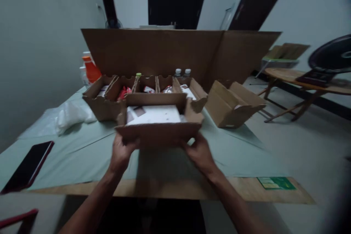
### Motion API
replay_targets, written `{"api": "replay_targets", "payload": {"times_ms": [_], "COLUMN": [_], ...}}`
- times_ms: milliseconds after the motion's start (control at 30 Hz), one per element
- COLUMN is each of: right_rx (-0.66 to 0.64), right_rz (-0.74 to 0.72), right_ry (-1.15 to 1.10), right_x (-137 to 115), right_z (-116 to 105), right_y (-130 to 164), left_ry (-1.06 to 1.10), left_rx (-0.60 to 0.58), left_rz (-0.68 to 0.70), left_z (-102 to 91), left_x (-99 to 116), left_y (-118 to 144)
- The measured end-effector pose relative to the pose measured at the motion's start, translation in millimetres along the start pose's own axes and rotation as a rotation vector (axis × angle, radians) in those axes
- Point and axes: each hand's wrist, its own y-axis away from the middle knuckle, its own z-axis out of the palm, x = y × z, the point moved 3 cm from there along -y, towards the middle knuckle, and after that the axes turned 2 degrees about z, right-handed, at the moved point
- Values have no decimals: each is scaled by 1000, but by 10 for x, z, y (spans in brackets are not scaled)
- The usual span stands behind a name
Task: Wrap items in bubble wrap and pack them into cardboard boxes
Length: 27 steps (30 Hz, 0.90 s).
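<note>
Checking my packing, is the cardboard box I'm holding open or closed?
Open. The cardboard box, held by the left hand and right hand, has no lid over it; white contents show inside from above.

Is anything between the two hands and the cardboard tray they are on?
Nothing visible. The left hand and right hand already grip the near wall of the open cardboard tray directly. The divided cardboard box sits just behind the tray, close against its far side.

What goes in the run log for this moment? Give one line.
left hand: grips cardboard box near edge | right hand: grips same edge | behind: row of filled boxes
</note>
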Motion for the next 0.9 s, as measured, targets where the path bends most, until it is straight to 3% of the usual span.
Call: {"api": "replay_targets", "payload": {"times_ms": [100, 200, 333, 433, 567, 700, 900], "right_rx": [85, 177, 75, 10, 90, 173, 63], "right_rz": [50, 156, 183, 133, 168, 238, 276], "right_ry": [147, 313, 238, 145, 210, 297, 194], "right_x": [49, 251, 317, 151, 124, 358, 595], "right_z": [-316, -471, -142, 96, -47, -237, 13], "right_y": [-2, 256, 557, 442, 229, 340, 543], "left_ry": [151, 115, 32, 20, 59, 62, -35], "left_rx": [-153, -257, -208, -133, -172, -242, -196], "left_rz": [51, 76, -7, -38, 53, 109, 50], "left_z": [341, 400, 8, -183, 58, 323, 144], "left_x": [124, 43, -126, -77, 52, -78, -480], "left_y": [-76, 107, 401, 314, 67, 119, 435]}}
